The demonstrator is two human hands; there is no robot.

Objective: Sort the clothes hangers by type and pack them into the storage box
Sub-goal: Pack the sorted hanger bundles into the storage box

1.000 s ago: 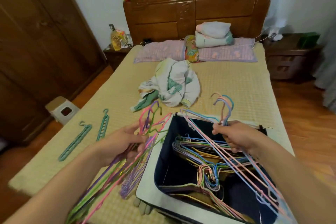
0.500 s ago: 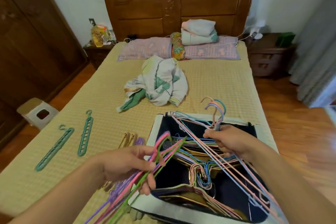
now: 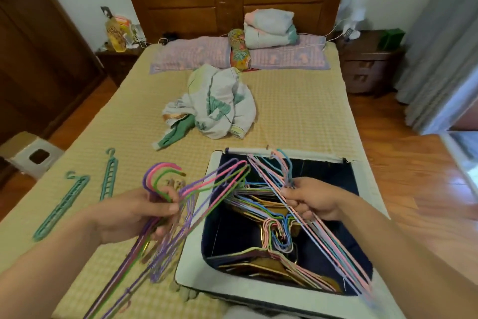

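Over the storage box point(image 3: 196, 246), the left hand point(image 3: 129, 215) grips a purple, pink and green wire hanger bundle point(image 3: 212, 181). The right hand point(image 3: 315, 199) pinches a pastel hanger bundle point(image 3: 331, 238), slanting into the box.

The left hand point(image 3: 134, 212) has turned its bunch of purple, pink and green wire hangers point(image 3: 181, 204), so the hooks, which pointed to about 1 o'clock over the storage box point(image 3: 196, 254) half a second ago, now curl up at 12 o'clock above the fingers, left of the box rim. The right hand point(image 3: 314, 198) has lowered its pink and blue hangers point(image 3: 323, 236), their hooks now nearer the box's far edge.
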